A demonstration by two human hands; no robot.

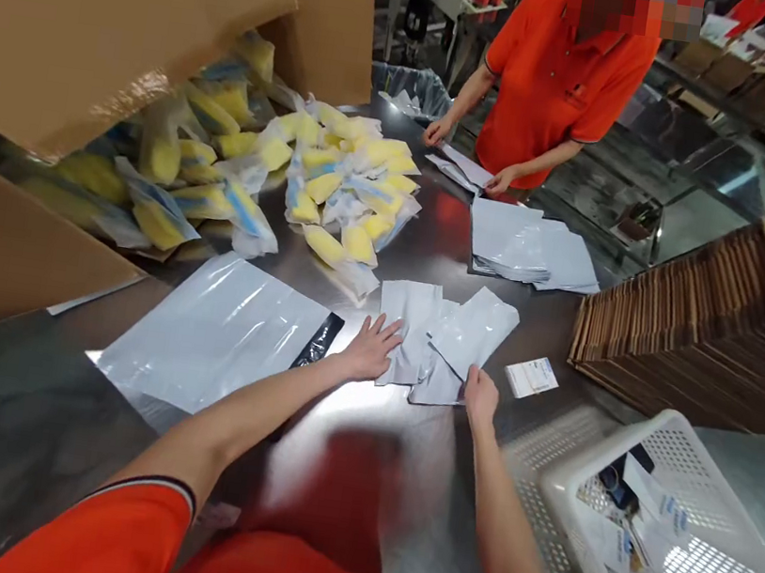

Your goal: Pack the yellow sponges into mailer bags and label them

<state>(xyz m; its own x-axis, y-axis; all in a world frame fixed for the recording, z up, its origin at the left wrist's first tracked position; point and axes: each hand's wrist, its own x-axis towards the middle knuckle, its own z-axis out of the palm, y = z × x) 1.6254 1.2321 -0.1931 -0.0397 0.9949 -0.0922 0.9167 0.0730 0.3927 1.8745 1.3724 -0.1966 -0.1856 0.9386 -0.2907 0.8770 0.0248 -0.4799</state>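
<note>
Several light grey plastic mailing bags (410, 305) lie overlapping on the metal table before me. My left hand (372, 350) rests flat on the left one, its fingers spread. At the right, my right hand (481, 395) pinches the lower edge of a tilted mailing bag (480, 329) that lies over the others. Left of my left hand is a larger grey plastic bag (212, 329) with a black strip along its right end. A small stack of white labels (531, 378) sits just right of my right hand.
Yellow items in clear wrappers (354, 188) spill from a cardboard box (108, 11) at left. Grey bag stacks (510, 238) lie farther back, near a co-worker in an orange shirt (547, 73) handling bags. Flattened cartons (691, 320) and a white plastic basket (661, 534) stand right.
</note>
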